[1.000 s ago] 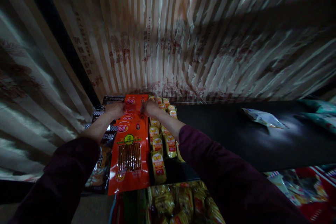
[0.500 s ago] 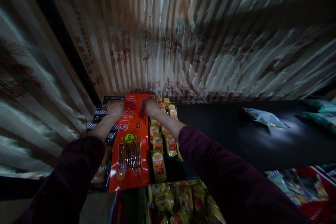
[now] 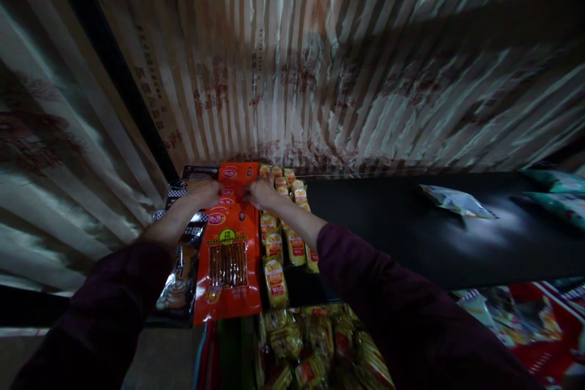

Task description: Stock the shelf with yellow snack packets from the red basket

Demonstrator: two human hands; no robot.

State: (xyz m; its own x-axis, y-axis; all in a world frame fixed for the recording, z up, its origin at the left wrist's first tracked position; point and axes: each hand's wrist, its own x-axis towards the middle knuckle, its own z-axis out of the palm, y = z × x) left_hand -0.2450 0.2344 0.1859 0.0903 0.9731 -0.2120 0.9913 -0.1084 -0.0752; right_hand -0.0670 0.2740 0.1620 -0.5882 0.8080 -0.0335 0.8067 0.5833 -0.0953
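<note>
Several orange packs (image 3: pixel 227 262) lie overlapped in a row on the black shelf (image 3: pixel 411 237), each with a red oval logo whose white characters are too small to read, the nearest with a yellow-green round sticker. The left hand (image 3: pixel 203 194) and right hand (image 3: pixel 260 192) rest on the row's far end, one at each edge, fingers curled onto the packs; grip or mere press cannot be told. Yellow packets (image 3: pixel 276 277) run just right, dark packs (image 3: pixel 176 283) left, and striped red-printed sheeting (image 3: pixel 320 73) hangs behind
</note>
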